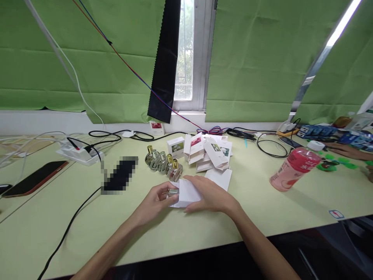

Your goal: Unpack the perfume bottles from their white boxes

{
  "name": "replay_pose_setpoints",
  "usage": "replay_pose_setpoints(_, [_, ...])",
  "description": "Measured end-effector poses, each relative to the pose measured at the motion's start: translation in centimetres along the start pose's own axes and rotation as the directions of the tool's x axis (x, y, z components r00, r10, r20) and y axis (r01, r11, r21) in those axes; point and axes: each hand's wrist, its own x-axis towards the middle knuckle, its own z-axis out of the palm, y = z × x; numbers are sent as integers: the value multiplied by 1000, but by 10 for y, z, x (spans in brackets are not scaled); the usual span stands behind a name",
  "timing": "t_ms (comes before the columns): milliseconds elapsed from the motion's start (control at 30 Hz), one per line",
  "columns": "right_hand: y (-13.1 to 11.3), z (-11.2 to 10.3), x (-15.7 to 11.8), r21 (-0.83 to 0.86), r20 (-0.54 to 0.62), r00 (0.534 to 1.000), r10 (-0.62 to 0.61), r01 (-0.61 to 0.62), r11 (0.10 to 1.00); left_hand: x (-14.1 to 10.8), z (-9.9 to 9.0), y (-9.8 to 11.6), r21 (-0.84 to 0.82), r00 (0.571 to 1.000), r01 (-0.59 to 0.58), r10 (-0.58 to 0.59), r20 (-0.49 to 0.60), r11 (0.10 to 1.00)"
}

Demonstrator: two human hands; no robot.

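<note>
Near the table's front, my right hand (208,194) is wrapped over a small white box (187,193) lying on its side. The box's open end faces left. My left hand (157,200) pinches a small bottle with a silver neck (173,191) at that opening; the rest of the bottle is hidden inside the box. Behind my hands stand several glass bottles (162,163) with gold and silver caps. To their right lies a loose pile of small white boxes (215,152) with flower pictures. A plain white box (219,178) lies beyond my right hand.
A pink drink bottle (297,167) stands at the right. Phones (36,179) and a power strip (80,153) lie at the left, with cables along the back. Another person's hand (346,150) rests at the far right near blue boxes (317,131) and green pieces.
</note>
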Motion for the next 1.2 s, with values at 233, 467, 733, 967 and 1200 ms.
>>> replay_pose_setpoints(233, [-1,5,1,-102,-10,998,62,-63,993,-15,-22,-4,-39,994,73,-76,-78,997])
replay_pose_setpoints(467, [-7,6,2,-193,6,994,107,-104,976,-21,-49,1,64,996,70,-66,-66,996])
replay_pose_setpoints(733, [-8,-7,-3,-10,-131,979,155,-158,987,-14,-52,36,479,995,-11,55,-78,878])
replay_pose_setpoints(967, [-5,-24,-10,317,-339,903,264,-155,936,1,-31,32,618,980,-81,176,-94,782])
replay_pose_setpoints(1200, [-3,-14,-4,525,-430,834,346,-81,847,-20,11,46,664,836,-152,453,-308,732])
